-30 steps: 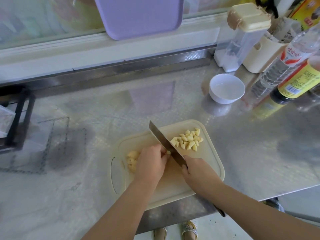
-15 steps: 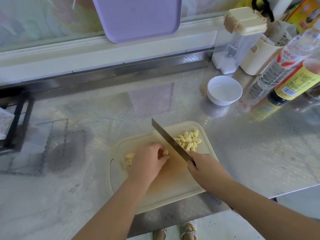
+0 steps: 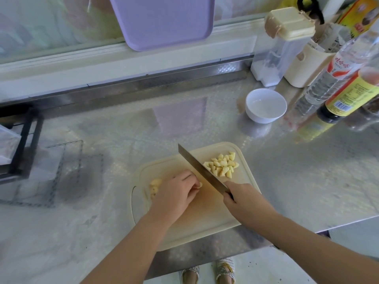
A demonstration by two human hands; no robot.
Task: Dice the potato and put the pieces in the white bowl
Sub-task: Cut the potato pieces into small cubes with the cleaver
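A cream cutting board point(image 3: 205, 222) lies near the counter's front edge. My left hand point(image 3: 176, 193) presses down on a strip of peeled potato point(image 3: 200, 184), mostly hidden under the fingers. More uncut potato point(image 3: 154, 186) lies just left of that hand. My right hand point(image 3: 244, 196) grips the handle of a knife point(image 3: 202, 171), its blade angled across the board between the strip and a pile of diced potato point(image 3: 222, 167) at the board's far right. The white bowl point(image 3: 266, 105) stands farther back to the right, holding no potato.
Bottles point(image 3: 344, 87), a clear container with a cream lid point(image 3: 281, 46) and a cream holder point(image 3: 303, 66) crowd the back right corner. A purple board point(image 3: 164, 19) leans on the sill. A black rack point(image 3: 18, 140) stands at the left. The counter edge runs just below the board.
The knife has shifted right and away from my left hand, its blade now against the diced pile. My left hand stays on the potato strip.
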